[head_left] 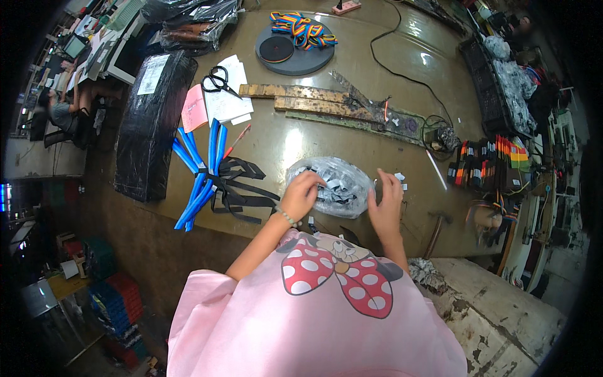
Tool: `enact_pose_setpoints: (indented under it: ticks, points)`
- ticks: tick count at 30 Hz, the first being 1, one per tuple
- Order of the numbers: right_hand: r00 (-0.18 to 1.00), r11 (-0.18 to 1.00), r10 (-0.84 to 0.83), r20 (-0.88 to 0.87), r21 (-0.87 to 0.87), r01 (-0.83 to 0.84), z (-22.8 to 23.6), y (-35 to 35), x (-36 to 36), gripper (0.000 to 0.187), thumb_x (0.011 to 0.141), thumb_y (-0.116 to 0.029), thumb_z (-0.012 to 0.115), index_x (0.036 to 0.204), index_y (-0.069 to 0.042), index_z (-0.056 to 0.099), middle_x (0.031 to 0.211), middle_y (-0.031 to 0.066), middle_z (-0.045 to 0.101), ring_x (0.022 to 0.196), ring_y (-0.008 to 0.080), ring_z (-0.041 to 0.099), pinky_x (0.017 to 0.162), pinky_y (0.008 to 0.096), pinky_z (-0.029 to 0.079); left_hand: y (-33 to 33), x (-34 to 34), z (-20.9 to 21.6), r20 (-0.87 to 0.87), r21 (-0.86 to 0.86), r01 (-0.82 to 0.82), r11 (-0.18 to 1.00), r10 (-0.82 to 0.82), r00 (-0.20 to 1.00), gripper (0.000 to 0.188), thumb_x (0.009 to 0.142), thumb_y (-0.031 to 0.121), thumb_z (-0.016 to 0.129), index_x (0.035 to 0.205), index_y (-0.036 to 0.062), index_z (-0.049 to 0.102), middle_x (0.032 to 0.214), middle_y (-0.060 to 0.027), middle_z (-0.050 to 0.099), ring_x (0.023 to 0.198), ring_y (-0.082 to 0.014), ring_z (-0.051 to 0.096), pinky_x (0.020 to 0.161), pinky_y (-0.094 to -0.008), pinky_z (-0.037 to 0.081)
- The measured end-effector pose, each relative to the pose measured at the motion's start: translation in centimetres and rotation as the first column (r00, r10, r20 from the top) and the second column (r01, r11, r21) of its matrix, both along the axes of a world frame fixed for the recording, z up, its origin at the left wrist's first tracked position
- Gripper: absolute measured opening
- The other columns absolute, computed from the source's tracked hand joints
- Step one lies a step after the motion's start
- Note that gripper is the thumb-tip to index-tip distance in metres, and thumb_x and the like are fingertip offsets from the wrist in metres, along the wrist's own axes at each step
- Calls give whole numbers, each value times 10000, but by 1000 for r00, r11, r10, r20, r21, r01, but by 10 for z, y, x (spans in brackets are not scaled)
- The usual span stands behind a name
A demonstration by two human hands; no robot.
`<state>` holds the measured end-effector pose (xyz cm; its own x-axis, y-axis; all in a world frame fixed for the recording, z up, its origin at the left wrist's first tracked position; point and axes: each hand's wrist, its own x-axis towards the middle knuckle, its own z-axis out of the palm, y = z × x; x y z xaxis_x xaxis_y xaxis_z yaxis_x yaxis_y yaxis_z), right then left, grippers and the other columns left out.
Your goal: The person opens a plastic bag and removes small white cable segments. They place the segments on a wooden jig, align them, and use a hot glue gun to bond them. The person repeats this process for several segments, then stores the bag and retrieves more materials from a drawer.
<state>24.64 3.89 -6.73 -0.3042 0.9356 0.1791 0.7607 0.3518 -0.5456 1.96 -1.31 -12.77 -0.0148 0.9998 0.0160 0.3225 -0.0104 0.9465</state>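
A clear plastic bag with small black and white pieces inside lies in front of me near the table's edge. My left hand, with a beaded bracelet at the wrist, is over the bag's left side. Its fingers are curled together at the bag's contents, and what they pinch is too small to make out. At the bag's right edge is my right hand, thumb and fingers apart, holding nothing visible. To the left lie crossed blue tubes and black straps.
A black-wrapped box stands far left, near black scissors on papers. Behind the bag lies a wooden-and-metal tool; further back, striped cord rests on a round grey disc. A hammer and colourful straps are right.
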Motion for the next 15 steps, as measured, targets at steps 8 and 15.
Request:
enact_pose_setpoints:
  ticks: [8, 15]
  points:
    - [983, 967, 182, 40, -189, -171, -48, -6, -42, 344, 800, -33, 539, 1139, 16, 507, 1122, 200, 489, 1042, 372, 482, 886, 429, 415, 13, 31, -15, -709, -137, 246, 960, -268, 652, 569, 697, 101, 641, 1234, 170, 465, 1256, -72, 450, 1126, -296, 449, 845, -465, 410]
    - [933, 971, 159, 322, -223, -89, -71, -6, -30, 421, 760, -105, 608, 1150, 21, 509, 1124, 204, 475, 1073, 365, 464, 875, 431, 433, 6, 42, -22, -689, -306, 206, 930, -365, 626, 852, 692, 176, 699, 1397, 314, 242, 1326, -132, 399, 1101, -352, 485, 831, -530, 421]
